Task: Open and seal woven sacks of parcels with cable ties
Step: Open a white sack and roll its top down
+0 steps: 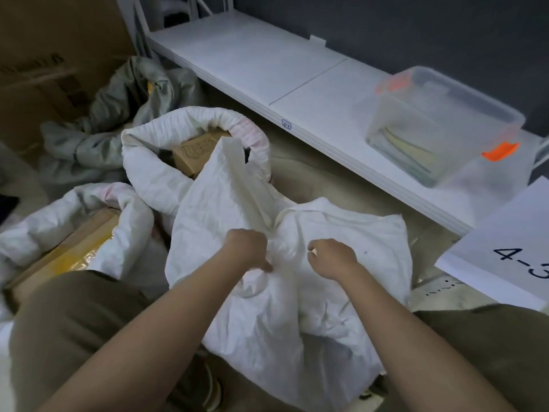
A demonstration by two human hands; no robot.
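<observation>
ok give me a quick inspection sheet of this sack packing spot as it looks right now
surface: pale floor, mostly covered by sacks
job's things: white woven sack in front, mouth bunched; two open sacks, rims rolled down, one behind and one at left, each showing cardboard parcels
cable ties: nothing seen
clutter: crumpled grey sack by a large cardboard box
grippers: left hand and right hand both grip the front sack's gathered fabric
cables: nothing seen
surroundings: white shelf holding a clear bin with orange clips; paper sign at right
</observation>
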